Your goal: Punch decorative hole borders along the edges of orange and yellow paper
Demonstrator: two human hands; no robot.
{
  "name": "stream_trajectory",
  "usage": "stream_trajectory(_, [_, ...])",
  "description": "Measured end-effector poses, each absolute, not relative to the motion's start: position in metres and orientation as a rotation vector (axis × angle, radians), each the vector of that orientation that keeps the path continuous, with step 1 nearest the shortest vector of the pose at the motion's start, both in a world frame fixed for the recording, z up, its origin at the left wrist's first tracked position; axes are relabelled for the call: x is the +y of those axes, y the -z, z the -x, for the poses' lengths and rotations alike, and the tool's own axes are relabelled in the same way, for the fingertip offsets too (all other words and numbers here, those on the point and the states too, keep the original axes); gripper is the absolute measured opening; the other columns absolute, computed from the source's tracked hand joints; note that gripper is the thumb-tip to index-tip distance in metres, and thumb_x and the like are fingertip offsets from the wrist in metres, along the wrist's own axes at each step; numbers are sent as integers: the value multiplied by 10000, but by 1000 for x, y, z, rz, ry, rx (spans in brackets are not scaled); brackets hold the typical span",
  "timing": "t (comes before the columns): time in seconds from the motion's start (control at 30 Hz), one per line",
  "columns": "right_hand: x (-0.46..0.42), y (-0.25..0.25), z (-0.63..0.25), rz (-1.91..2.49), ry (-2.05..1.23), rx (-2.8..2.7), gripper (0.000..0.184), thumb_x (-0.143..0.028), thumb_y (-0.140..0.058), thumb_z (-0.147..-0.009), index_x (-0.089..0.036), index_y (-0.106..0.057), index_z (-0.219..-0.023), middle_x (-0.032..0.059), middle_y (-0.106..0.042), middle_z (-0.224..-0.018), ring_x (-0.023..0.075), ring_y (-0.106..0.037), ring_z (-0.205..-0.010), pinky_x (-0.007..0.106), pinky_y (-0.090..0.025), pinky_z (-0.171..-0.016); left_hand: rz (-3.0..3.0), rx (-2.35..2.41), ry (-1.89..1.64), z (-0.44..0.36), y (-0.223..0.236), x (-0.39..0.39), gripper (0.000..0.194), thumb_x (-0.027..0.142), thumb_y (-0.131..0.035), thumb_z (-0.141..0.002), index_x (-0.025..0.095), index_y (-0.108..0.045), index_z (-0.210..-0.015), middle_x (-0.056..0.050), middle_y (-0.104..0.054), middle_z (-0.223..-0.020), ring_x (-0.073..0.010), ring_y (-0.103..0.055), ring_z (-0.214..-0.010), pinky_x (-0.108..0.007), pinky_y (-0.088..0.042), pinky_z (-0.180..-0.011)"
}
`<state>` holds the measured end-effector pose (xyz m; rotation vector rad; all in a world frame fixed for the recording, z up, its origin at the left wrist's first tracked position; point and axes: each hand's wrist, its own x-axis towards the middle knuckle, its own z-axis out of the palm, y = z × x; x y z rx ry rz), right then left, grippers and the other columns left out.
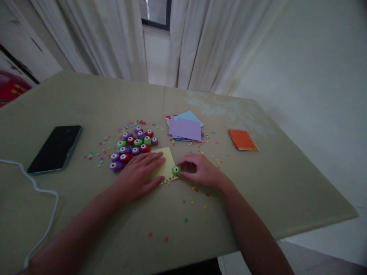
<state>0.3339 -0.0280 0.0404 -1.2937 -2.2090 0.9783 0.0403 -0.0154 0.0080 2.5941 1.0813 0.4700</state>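
Observation:
My left hand (140,173) lies flat with fingers spread across a pale yellow sheet of paper (170,160), pressing it to the table. Small cut-outs run along the sheet's near edge. My right hand (202,169) pinches a small green paper punch (176,170) between thumb and fingers, at the sheet's right corner. Whether the paper sits inside its slot I cannot tell. Just beyond my left hand stand several more paper punches (138,143) in purple, red and green, grouped close together.
Beyond the sheet lies a stack of coloured paper (186,129), purple and blue on top. An orange stitched square (243,140) is at the right. On the left are a black tablet (57,148) and a white cable (53,193). Tiny paper confetti (186,220) dots the tablecloth (114,103).

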Motion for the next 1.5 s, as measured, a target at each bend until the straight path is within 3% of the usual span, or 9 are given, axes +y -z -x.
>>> stream_trajectory(0.4, [-28, -39, -333, 1292, -1017, -2165, 231, -301, -849, -901, -209, -776, -1100, 22, -714, -960, 156, -619, -786, 272, -472, -739, -2609, 1078, -460, -40, -8, -16, 591, 559, -569, -1063, 255, -568, -1569, -93, -547, -1645, -343, -524, -1451, -557, -426, -1218])
stream_trajectory(0.57, [-28, -40, -334, 1308, -1071, -2075, 283, -389, -825, -925, -203, -778, -1133, 36, -728, -964, 158, -627, -782, 275, -483, -724, -2608, 1072, -485, -40, -7, -16, 589, 564, -570, -1061, 260, -573, -1565, -102, -555, -1635, -348, -532, -1446, -565, -432, -1216])
stream_trajectory(0.97, [-24, -48, -324, 1460, -1454, -1695, 210, -375, -787, -941, -176, -746, -994, 27, -746, -813, 144, -665, -687, 261, -503, -650, -2623, 1043, -479, -42, -7, -16, 577, 525, -590, -1058, 239, -573, -1559, -101, -555, -1636, -341, -524, -1460, -556, -427, -1228])
stream_trajectory(1.2, [-13, -60, -317, 1571, -1572, -1799, 217, -352, -832, -892, -182, -726, -978, 18, -742, -787, 146, -683, -651, 237, -504, -572, -2625, 1031, -488, -41, -6, -15, 565, 512, -579, -1067, 222, -576, -1552, -111, -555, -1635, -332, -519, -1470, -552, -415, -1240])
stream_trajectory(1.5, [-7, -64, -319, 1607, -1644, -1874, 273, -387, -821, -884, -168, -722, -1014, 13, -718, -798, 132, -663, -687, 218, -512, -595, -2627, 1041, -528, -43, 2, -12, 568, 491, -600, -1047, 203, -596, -1536, -110, -555, -1637, -335, -536, -1465, -548, -422, -1244])
